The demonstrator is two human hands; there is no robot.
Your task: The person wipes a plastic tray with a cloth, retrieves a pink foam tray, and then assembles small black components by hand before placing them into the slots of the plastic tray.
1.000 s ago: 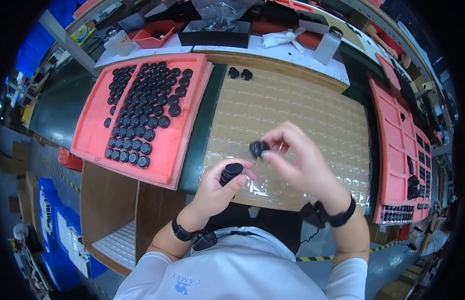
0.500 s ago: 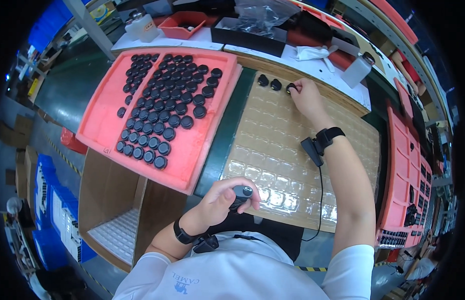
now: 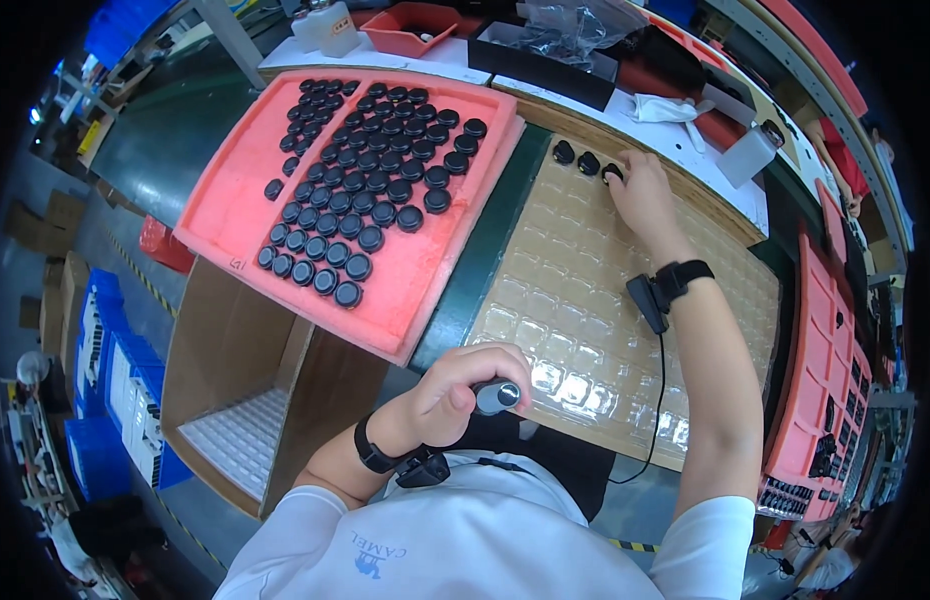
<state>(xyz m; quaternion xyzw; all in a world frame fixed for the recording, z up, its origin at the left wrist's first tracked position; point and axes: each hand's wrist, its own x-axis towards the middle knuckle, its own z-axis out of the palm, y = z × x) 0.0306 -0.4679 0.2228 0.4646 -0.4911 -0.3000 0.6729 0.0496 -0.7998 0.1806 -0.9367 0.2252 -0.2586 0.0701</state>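
Observation:
My right hand [image 3: 643, 198] reaches to the far edge of a clear plastic tray [image 3: 545, 300] divided into many small pockets. Its fingertips pinch a small black rounded part [image 3: 612, 172] in the far row. Two similar black parts, one of them this rounded piece [image 3: 588, 163], sit in the pockets just left of it. Low in front of my body, my left hand [image 3: 450, 395] is closed round a dark grey cylindrical piece [image 3: 498, 396] with a glossy round end facing up. The rest of that piece is hidden by the fingers.
To the left lies a pink foam tray [image 3: 225, 215] with rows of black round caps [image 3: 383, 213]. Behind are a red bin [image 3: 410, 28], a black box [image 3: 535, 65] and a translucent bottle [image 3: 753, 152]. An open cardboard box [image 3: 230, 350] stands lower left. Another pink tray [image 3: 800, 370] is at right.
The whole view has shifted, so the trays appear farther right and higher. My left hand has turned its piece so the round end faces up more. My right hand stays at the same black part.

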